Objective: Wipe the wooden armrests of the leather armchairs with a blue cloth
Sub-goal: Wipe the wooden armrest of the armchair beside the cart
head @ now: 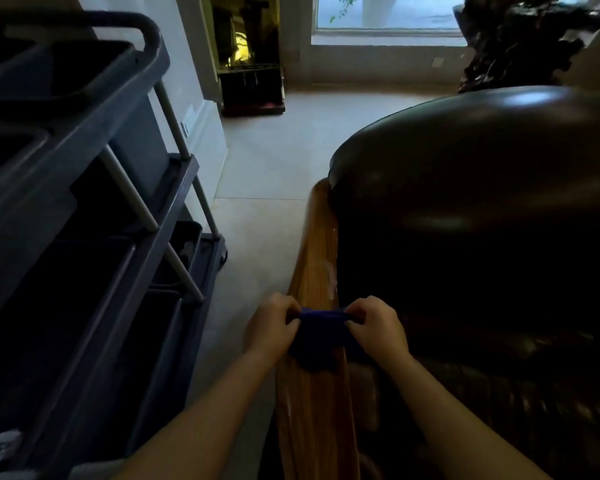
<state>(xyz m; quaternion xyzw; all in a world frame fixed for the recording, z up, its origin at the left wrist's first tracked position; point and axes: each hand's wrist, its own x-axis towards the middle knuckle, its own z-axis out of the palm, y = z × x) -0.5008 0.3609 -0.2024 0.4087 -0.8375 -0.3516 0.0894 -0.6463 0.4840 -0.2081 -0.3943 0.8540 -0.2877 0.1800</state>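
No words, labels, brand names, numbers or signs can be read anywhere here; the room is dim and every surface in sight appears plain and unmarked.

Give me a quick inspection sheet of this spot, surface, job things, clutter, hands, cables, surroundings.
Surface: wooden armrest, glossy, pale smear near the leather.
Job's things: blue cloth bunched on the armrest; dark leather armchair beside it.
Clutter: nothing seen on the armrest.
Grippers: left hand and right hand both pinch the cloth's top edge.
Cables: nothing seen.
Surroundings: grey cleaning cart at left, tiled floor, window ahead.
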